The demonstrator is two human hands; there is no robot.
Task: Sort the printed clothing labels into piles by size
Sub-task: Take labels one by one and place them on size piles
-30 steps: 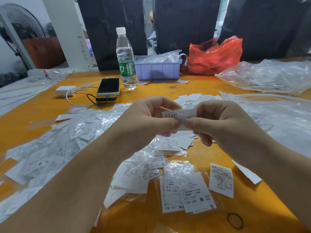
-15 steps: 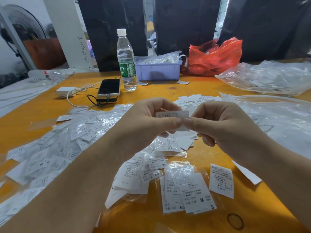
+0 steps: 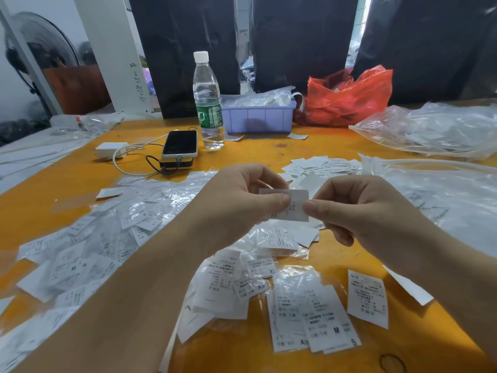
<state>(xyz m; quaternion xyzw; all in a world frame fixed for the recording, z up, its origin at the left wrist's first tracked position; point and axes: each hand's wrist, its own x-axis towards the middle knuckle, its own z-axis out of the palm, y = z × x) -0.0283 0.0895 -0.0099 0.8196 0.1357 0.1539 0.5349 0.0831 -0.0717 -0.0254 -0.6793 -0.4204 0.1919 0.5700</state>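
Above the middle of the orange table point(image 3: 279, 152), both hands pinch one small white printed label point(image 3: 295, 207). My left hand point(image 3: 242, 203) holds its left side between thumb and fingers. My right hand point(image 3: 357, 208) pinches its right edge. Below them lie small piles of labels: one showing M and S point(image 3: 317, 316), a single label marked XS point(image 3: 367, 297), and a pile with XL tags point(image 3: 242, 278). A broad heap of labels in clear sleeves point(image 3: 88, 246) covers the table's left side. More loose labels point(image 3: 317, 165) lie beyond the hands.
A phone point(image 3: 180, 143) on a power bank with cable and white charger point(image 3: 111, 149) sits at the back left beside a water bottle point(image 3: 207, 103). A purple bin point(image 3: 258, 117), a red bag point(image 3: 347, 95) and clear plastic bags point(image 3: 430, 130) line the back and right.
The label between my hands has turned from a folded horizontal strip to a flatter sheet held slightly lower. Both hands stayed almost in place.
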